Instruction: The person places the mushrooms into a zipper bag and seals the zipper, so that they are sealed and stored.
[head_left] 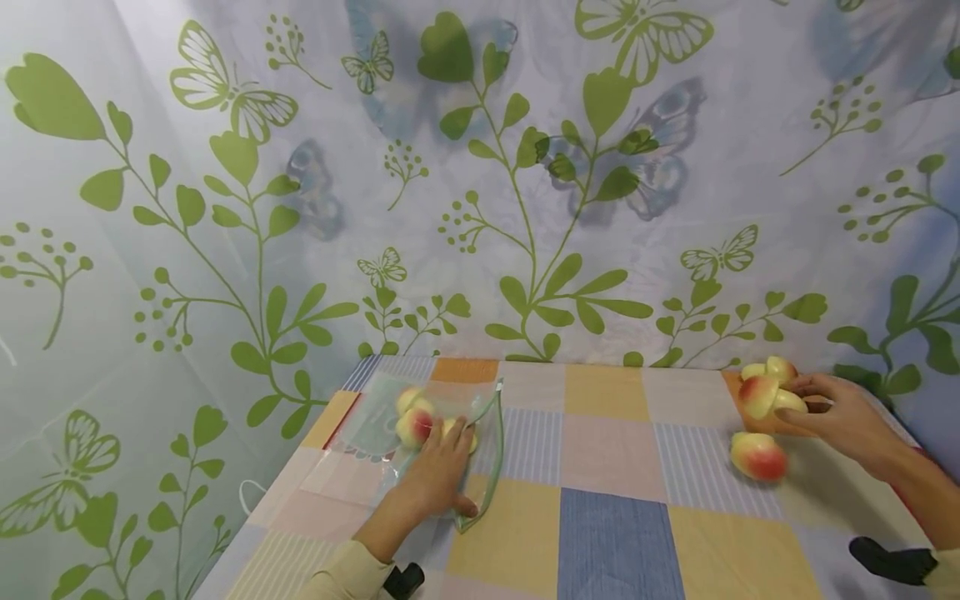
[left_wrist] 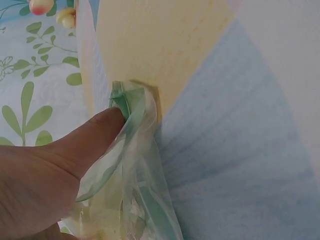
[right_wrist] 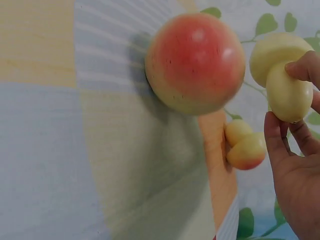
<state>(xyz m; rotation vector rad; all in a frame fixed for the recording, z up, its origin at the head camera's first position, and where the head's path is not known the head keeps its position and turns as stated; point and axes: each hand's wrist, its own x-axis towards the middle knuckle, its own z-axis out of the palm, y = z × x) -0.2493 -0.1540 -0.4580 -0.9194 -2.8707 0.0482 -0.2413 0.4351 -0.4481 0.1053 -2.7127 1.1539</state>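
Note:
My right hand (head_left: 847, 421) pinches a yellow toy mushroom with a red-tinged cap (head_left: 759, 396) by its pale stem, raised above the table at the far right. Another toy mushroom (head_left: 771, 367) lies behind it, and a third, red-capped mushroom (right_wrist: 197, 62) lies nearer the front. On the left, my left hand (head_left: 438, 471) rests over a clear plastic bag (head_left: 363, 425) with a green zip edge (head_left: 498, 467). Its extended thumb (left_wrist: 100, 135) touches that edge. Inside the bag are toy mushrooms (head_left: 415, 421); one is partly covered by my fingers.
A patchwork-patterned cloth (head_left: 615, 542) covers the table. Behind it hangs a pale curtain (head_left: 465, 208) with green leaves and butterflies, right at the table's back edge. A thin white loop (head_left: 243, 496) shows by the left table edge.

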